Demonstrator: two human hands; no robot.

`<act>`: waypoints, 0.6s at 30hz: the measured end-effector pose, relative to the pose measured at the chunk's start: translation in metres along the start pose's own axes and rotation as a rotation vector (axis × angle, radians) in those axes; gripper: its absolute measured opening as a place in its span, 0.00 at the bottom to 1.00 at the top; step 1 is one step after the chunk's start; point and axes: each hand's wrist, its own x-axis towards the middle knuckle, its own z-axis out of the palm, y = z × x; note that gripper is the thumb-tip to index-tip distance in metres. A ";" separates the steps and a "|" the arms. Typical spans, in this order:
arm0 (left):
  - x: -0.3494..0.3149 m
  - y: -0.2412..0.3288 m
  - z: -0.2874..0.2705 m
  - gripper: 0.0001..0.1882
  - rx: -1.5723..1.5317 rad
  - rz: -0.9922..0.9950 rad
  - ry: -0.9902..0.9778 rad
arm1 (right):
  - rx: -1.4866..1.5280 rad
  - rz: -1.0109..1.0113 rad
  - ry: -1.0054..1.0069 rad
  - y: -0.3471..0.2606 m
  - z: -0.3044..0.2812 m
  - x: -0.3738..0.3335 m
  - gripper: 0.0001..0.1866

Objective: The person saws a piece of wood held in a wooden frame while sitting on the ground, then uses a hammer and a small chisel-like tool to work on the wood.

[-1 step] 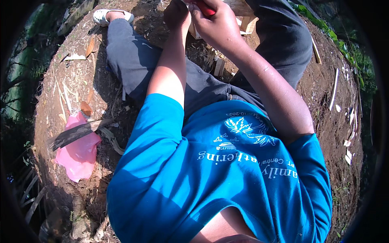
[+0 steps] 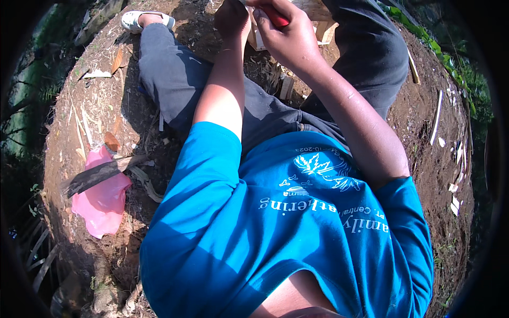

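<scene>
Both my hands are together at the top edge of the view, partly cut off. My right hand (image 2: 290,37) is closed around the red handle (image 2: 275,17) of a tool whose working end runs out of view. A small pale metallic bit shows between the hands. My left hand (image 2: 232,21) lies in shadow beside it, its fingers curled; what they hold, if anything, is hidden. Just beyond and below my right hand stands a light wooden frame or box (image 2: 321,27), partly covered by the hand and forearm.
My legs in dark trousers (image 2: 169,79) spread around the work. Wood shavings and a small wood block (image 2: 286,88) lie between them. At left, a dark wood stick (image 2: 98,176) rests across a pink plastic bag (image 2: 103,209). Thin wood strips (image 2: 437,117) lie on the soil at right.
My right hand and the red handle have shifted slightly down and to the right. My left hand has barely moved.
</scene>
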 end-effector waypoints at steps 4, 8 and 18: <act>0.008 -0.036 0.030 0.23 -0.054 0.019 0.071 | 0.077 -0.084 0.002 0.028 -0.013 -0.026 0.15; 0.006 -0.046 0.044 0.21 0.005 0.233 0.240 | 0.080 -0.180 0.071 0.028 -0.016 -0.041 0.12; 0.004 -0.037 0.038 0.19 -0.076 0.302 0.251 | -0.017 -0.117 0.010 0.043 -0.035 -0.063 0.10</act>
